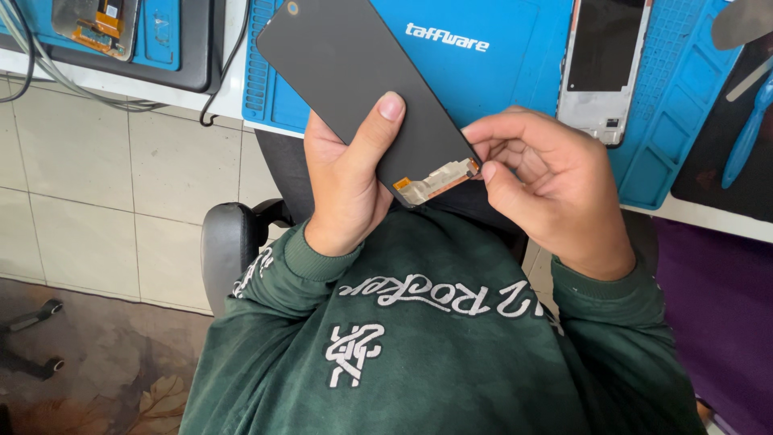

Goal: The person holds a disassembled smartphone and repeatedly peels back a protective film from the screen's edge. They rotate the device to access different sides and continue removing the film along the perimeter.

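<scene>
My left hand grips a flat dark phone screen panel from below, thumb pressed on its face. The panel tilts up and away toward the blue mat. At its near end hangs a folded flex cable with orange and silvery parts. My right hand pinches the end of that flex cable at the panel's lower corner with thumb and forefinger. Both arms wear dark green sleeves.
A blue work mat lies on the white bench ahead, with a grey phone frame on it. A blue pry tool rests on a dark mat at right. Another opened phone and cables sit far left. A black chair armrest is beside me.
</scene>
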